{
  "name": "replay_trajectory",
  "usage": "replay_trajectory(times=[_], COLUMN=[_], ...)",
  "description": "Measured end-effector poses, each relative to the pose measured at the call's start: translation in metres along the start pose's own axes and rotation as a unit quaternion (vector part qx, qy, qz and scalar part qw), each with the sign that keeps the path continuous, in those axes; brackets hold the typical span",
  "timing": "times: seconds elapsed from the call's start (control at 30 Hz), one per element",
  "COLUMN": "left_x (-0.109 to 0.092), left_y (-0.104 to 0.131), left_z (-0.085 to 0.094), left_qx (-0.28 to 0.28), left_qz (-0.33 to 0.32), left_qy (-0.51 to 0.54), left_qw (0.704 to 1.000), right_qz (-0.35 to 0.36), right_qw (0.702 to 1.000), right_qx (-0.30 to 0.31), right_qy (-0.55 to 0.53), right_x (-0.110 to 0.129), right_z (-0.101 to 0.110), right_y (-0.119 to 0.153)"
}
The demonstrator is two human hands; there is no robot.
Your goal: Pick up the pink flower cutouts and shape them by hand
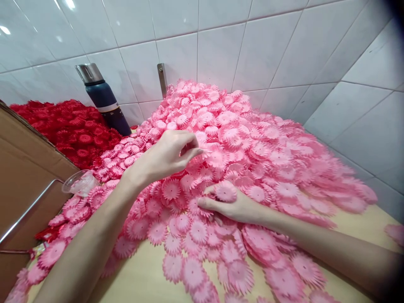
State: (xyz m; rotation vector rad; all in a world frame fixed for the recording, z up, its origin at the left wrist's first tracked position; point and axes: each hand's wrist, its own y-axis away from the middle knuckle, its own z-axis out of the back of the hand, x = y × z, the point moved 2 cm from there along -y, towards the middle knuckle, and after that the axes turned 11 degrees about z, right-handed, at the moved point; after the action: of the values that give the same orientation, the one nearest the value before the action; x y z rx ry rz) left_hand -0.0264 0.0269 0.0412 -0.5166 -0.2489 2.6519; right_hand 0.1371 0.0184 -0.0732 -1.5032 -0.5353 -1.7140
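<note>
A big heap of pink, fringed flower discs (227,120) is piled against the tiled wall and spreads forward over the table. My left hand (176,153) hovers over the middle of the heap with thumb and fingertips pinched together; anything between them is too small to make out. Lower and to the right, my right hand (241,208) is curled among the discs, thumb pointing left. A slightly blurred pink flower disc (225,191) sits in its grasp between thumb and forefinger. The lower fingers of that hand are partly hidden.
A dark blue bottle (105,99) with a metal cap leans near a red heap of similar discs (78,132) at the back left. A clear plastic cup (80,183) lies beside a cardboard box (28,168). Pale table surface (142,275) shows in front.
</note>
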Motion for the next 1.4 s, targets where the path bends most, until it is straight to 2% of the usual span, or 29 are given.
replay_trajectory(times=[0.1,0.2,0.27,0.37,0.43,0.7,0.8,1.03,1.23,1.3,1.4], left_x=[0.0,-0.003,-0.005,-0.008,-0.009,-0.006,-0.008,-0.012,-0.009,-0.009,-0.007], left_y=[0.002,0.003,0.003,0.004,0.004,0.006,0.007,0.006,0.004,0.003,0.001], left_z=[0.002,0.002,0.001,-0.001,-0.003,-0.012,-0.013,-0.012,-0.013,-0.011,-0.002], left_qx=[-0.015,0.007,0.068,0.197,0.249,0.296,0.304,0.286,0.206,0.153,0.022], left_qz=[-0.005,-0.017,-0.022,-0.021,-0.015,0.013,0.013,-0.028,-0.041,-0.044,-0.02], left_qy=[0.007,0.015,0.038,0.069,0.066,0.053,0.058,0.061,0.018,0.002,-0.009], left_qw=[1.0,1.0,0.997,0.978,0.966,0.954,0.951,0.956,0.977,0.987,1.0], right_qz=[-0.002,0.02,0.033,0.031,0.025,0.019,0.01,0.018,0.004,0.006,0.018], right_qw=[0.999,0.998,0.997,0.995,0.996,0.994,0.994,0.991,0.991,0.992,0.996], right_qx=[-0.009,-0.011,-0.019,-0.026,-0.02,-0.009,-0.025,-0.081,-0.062,-0.054,-0.014], right_qy=[-0.046,-0.05,-0.06,-0.086,-0.085,-0.104,-0.108,-0.107,-0.117,-0.111,-0.089], right_x=[0.001,0.001,0.001,0.0,0.0,-0.003,-0.005,-0.004,-0.01,-0.01,-0.008], right_z=[0.001,0.002,0.002,0.002,0.002,0.002,0.002,0.003,0.003,0.002,-0.001], right_y=[-0.001,-0.002,-0.003,-0.003,-0.003,-0.001,-0.001,-0.003,-0.002,-0.002,-0.003])
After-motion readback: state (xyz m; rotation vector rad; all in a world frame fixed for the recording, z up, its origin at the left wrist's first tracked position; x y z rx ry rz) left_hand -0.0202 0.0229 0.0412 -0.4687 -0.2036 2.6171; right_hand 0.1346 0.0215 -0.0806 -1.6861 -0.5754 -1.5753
